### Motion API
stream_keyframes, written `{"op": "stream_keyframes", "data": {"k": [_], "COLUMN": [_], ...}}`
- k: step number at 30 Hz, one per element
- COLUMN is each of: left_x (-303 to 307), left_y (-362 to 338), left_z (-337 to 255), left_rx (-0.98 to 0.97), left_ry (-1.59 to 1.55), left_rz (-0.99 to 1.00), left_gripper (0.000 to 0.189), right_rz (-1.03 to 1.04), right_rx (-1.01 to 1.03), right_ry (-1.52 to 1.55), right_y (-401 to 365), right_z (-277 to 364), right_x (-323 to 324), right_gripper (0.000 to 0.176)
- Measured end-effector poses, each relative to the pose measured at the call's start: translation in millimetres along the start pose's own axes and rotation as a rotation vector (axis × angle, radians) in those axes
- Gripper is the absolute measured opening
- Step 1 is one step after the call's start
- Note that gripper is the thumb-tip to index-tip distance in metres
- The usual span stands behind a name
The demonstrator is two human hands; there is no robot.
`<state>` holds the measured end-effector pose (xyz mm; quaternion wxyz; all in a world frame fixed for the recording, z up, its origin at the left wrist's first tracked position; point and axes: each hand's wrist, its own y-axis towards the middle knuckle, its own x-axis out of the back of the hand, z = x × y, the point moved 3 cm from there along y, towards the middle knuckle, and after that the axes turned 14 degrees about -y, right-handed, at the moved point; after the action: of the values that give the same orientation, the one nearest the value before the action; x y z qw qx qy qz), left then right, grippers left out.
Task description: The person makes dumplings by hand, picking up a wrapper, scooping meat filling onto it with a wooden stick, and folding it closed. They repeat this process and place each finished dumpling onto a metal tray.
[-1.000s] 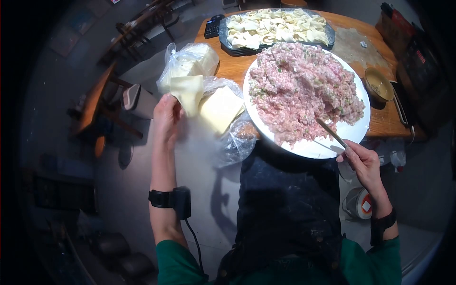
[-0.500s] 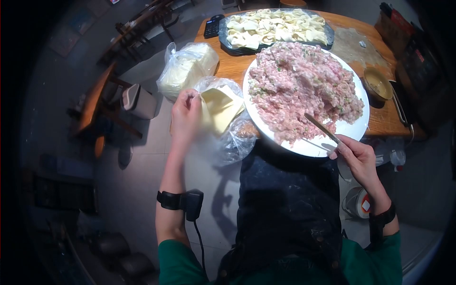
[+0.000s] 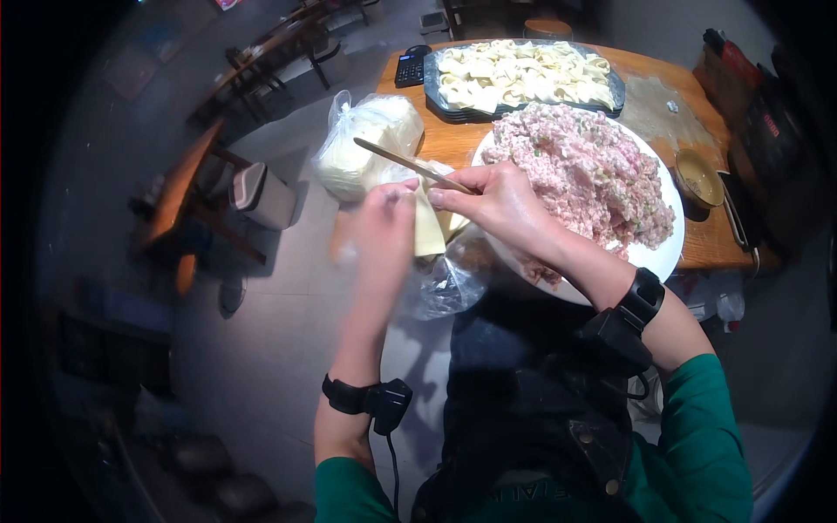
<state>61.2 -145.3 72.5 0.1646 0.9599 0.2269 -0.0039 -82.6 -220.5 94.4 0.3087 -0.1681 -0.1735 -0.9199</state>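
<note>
Close together over the left edge of the white plate [image 3: 667,253] are both of my hands. My right hand [image 3: 497,200] is closed on a thin flat stick [image 3: 392,156], whose free end points up and left. Its fingertips are beside my left hand [image 3: 388,218], which is blurred, with its fingers pinched at a pale yellow wrapper [image 3: 427,228]. Whether the right fingers also touch the wrapper is unclear. Pink minced filling [image 3: 584,166] with green bits is heaped on the plate.
Folded dumplings [image 3: 523,74] fill a dark tray at the back. A bag of wrappers [image 3: 370,144] sits at the table's left edge, near a phone [image 3: 411,66]. On the right are a small bowl [image 3: 698,178] and a dark box [image 3: 763,131].
My right hand has moved left with the stick, from the plate's lower right to my left hand. My left hand has shifted slightly right. The view has tilted a little.
</note>
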Motion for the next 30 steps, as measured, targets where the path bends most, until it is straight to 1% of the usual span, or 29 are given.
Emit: {"op": "stream_keyframes", "data": {"k": [1,2,4,5,7,8,10,11,13,14,16,17,18,20,21,23,24,26,27,28,30], "left_x": [-1.2,-0.3,0.4,2.4,4.3,6.2,10.3,10.9,12.6,17.2,35.2,30.6,41.8,83.9,91.0,102.8,105.0,108.0,108.3,106.1,75.8], "left_y": [-1.9,-2.8,-4.9,-6.0,-8.1,-7.8,-8.0,-8.5,-10.1,-9.0,-4.5,-7.7,-8.6,-9.0,-10.4,-16.8,-20.4,-29.4,-32.5,-39.1,-55.1], "left_z": [-3.0,-2.7,-4.6,-3.4,-3.2,-2.2,0.2,0.9,-0.6,1.1,10.5,-5.5,0.5,12.6,8.9,4.0,1.6,1.9,4.8,5.0,-4.6], "left_rx": [-0.022,-0.021,-0.17,-0.167,-0.217,-0.217,-0.226,-0.225,-0.3,-0.3,-0.089,0.014,0.014,-0.115,-0.115,-0.106,-0.106,-0.031,0.01,-0.001,0.064], "left_ry": [0.004,-0.004,0.036,0.03,0.288,0.283,0.399,0.397,0.291,0.291,0.205,-0.121,-0.121,0.05,0.048,-0.548,-0.551,-0.879,-0.961,-0.966,-1.219], "left_rz": [0.0,-0.013,0.025,0.02,0.041,0.039,0.026,0.022,-0.024,-0.028,-0.21,-0.267,-0.266,-0.384,-0.38,-0.466,-0.462,-0.47,-0.43,-0.427,-0.063], "left_gripper": [0.015,0.015,0.015,0.015,0.014,0.014,0.012,0.012,0.012,0.012,0.013,0.013,0.013,0.015,0.015,0.021,0.021,0.027,0.035,0.035,0.041], "right_rz": [0.057,0.069,0.016,0.021,0.062,0.063,0.026,0.03,0.036,0.039,0.016,0.017,-0.005,-0.033,-0.045,-0.052,-0.056,-0.09,-0.122,-0.127,-0.175], "right_rx": [-0.038,-0.037,-0.002,-0.005,-0.011,-0.011,0.014,0.015,0.014,0.016,0.009,0.011,-0.002,-0.018,-0.033,-0.061,-0.062,0.055,0.099,0.109,0.238], "right_ry": [0.033,0.024,-0.045,-0.051,-0.156,-0.162,-0.189,-0.191,-0.227,-0.228,-0.238,-0.238,-0.27,-0.302,-0.371,-0.534,-0.536,-0.791,-0.845,-0.85,-0.447], "right_y": [2.4,4.0,5.6,5.9,6.1,7.4,10.3,11.2,12.7,13.4,15.1,17.1,20.1,27.5,32.2,39.2,41.7,45.1,40.6,35.1,16.8], "right_z": [2.4,2.7,2.4,4.9,12.2,11.3,9.2,10.6,13.7,13.3,10.1,7.2,2.3,-9.2,-14.4,-19.7,-21.8,-18.9,-14.4,-11.4,-1.0], "right_x": [-4.1,-7.3,-9.9,-10.2,-9.2,-11.1,-15.6,-16.5,-17.1,-17.7,-16.4,-15.4,-13.2,-9.0,-7.0,-1.4,1.6,6.4,9.0,9.5,9.2], "right_gripper": [0.021,0.021,0.024,0.024,0.024,0.024,0.022,0.022,0.021,0.021,0.021,0.021,0.021,0.021,0.021,0.023,0.023,0.028,0.033,0.033,0.028]}}
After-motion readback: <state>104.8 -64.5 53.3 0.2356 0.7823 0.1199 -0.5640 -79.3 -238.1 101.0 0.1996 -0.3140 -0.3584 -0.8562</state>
